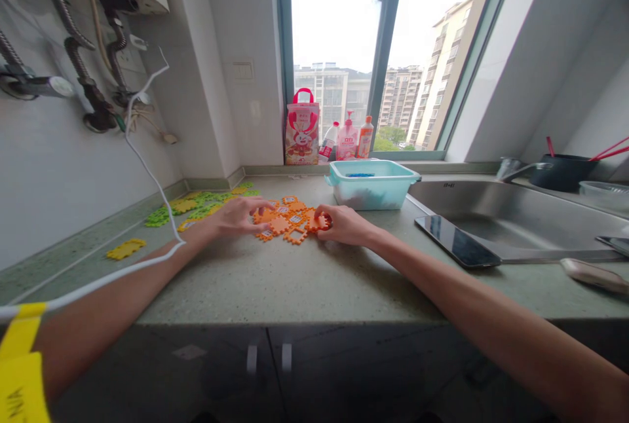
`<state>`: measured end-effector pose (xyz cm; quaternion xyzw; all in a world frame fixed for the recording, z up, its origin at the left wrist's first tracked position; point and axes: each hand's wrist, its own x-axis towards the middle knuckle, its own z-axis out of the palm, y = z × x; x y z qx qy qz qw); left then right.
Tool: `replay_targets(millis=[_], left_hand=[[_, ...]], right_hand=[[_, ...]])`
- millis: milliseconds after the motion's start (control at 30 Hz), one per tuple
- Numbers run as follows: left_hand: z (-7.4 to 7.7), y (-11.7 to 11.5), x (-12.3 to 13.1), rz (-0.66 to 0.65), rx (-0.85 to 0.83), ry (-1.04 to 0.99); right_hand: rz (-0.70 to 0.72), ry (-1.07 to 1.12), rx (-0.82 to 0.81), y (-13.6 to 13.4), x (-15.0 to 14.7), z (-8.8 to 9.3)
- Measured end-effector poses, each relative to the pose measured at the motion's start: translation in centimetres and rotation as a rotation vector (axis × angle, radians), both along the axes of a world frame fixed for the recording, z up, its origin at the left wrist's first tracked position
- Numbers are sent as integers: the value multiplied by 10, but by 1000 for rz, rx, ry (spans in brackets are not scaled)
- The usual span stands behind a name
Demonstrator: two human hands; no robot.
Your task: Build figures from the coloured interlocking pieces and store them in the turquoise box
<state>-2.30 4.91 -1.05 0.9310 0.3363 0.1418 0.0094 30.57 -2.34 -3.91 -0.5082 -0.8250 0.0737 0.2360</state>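
A cluster of orange foam puzzle pieces (287,220) lies on the grey-green countertop (275,282), some joined together. My left hand (239,215) rests on the cluster's left edge with its fingers bent over the pieces. My right hand (343,223) is at the cluster's right edge, fingers pinched round one orange piece (318,221). Green pieces (196,207) and yellow pieces (126,249) lie scattered further left, untouched.
A light-blue plastic tub (372,184) stands behind my right hand. A phone (457,241) lies on the steel sink's (511,217) rim at right. Bottles and a red-handled bag (302,128) line the window sill. A white cable (147,167) hangs over my left forearm.
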Motion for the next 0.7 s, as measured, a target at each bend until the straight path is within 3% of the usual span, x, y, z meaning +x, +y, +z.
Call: replay_targets(millis=[233, 367, 500, 700], left_hand=[[-3, -21, 32, 96, 173, 65], [0, -8, 17, 116, 173, -9], [4, 10, -7, 21, 44, -13], [-7, 20, -17, -59, -75, -37]], right_hand=[[2, -7, 10, 0, 2, -1], [14, 2, -2, -1, 4, 1], [24, 4, -14, -2, 5, 2], [43, 27, -19, -1, 7, 2]])
